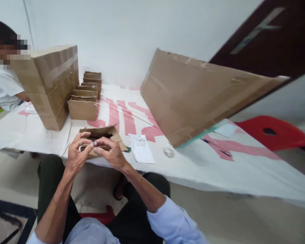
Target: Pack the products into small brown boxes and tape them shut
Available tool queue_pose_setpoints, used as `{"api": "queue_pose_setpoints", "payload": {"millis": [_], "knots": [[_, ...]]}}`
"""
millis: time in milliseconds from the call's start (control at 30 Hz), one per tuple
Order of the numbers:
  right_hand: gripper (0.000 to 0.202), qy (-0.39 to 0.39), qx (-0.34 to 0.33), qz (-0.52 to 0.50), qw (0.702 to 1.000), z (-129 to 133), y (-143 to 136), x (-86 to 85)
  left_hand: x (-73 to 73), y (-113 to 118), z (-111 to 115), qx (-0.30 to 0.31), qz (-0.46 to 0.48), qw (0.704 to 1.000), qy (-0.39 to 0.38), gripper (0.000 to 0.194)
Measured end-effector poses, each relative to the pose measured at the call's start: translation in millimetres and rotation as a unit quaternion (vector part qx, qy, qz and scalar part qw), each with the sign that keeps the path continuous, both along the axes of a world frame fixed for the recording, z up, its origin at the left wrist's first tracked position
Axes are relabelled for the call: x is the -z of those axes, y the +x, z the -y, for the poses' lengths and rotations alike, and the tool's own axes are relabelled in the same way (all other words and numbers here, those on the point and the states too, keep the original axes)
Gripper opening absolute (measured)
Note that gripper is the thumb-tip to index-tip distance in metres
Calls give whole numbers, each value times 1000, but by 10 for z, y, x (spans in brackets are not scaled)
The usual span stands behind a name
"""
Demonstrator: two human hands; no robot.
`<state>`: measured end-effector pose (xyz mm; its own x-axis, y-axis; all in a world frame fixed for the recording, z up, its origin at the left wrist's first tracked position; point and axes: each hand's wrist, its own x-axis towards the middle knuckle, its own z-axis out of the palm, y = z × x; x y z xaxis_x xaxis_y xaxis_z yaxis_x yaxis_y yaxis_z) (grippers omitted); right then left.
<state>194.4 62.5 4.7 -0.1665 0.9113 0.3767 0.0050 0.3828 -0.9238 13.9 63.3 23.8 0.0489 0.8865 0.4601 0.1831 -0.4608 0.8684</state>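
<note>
My left hand (77, 151) and my right hand (112, 153) meet at the front edge of the table, thumbs and fingertips pinched together. Between them is a tiny pale bluish-white piece (95, 143), too small to name, which both hands appear to grip. Just beneath and behind the hands sits an open cardboard box (118, 137) whose inside is mostly hidden by my fingers. To its right lies a white paper sheet (144, 155) with rows of small dark marks or pieces on its upper half. A small clear round object (169, 153) rests further right.
Stacked taped cartons (54, 91) stand at left, beside a row of cardboard pieces (82, 109). A large cardboard panel (193, 91) leans over the table (200, 176) at right, near a pen (222, 149). A red chair (274, 133) is beyond. Another person (5, 78) sits far left.
</note>
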Motion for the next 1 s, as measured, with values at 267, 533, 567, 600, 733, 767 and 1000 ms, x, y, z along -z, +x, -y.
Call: {"api": "queue_pose_setpoints", "payload": {"millis": [267, 533, 567, 600, 733, 767, 1000], "knots": [[30, 89, 88, 2, 992, -292, -93, -45, -142, 128, -161, -36, -20, 999, 7, 26], [27, 89, 242, 15, 966, -214, 895, -75, -154, 53, -216, -98, -161, 976, 106, 38], [27, 78, 273, 39, 958, -209, 1149, -35, -114, -12, -262, -96, -185, 973, 104, 42], [27, 56, 306, 71, 948, -208, 1408, 19, -66, -75, -313, -87, -203, 971, 94, 45], [26, -72, 389, 254, 883, -226, 2262, 341, 144, -237, -497, -31, -244, 969, 21, 54], [26, -87, 386, 271, 877, -239, 2396, 431, 185, -251, -525, -24, -251, 968, 8, 56], [19, -145, 309, 363, 867, -447, 2680, 841, 310, -287, -582, -13, -297, 954, 29, 77]]}}
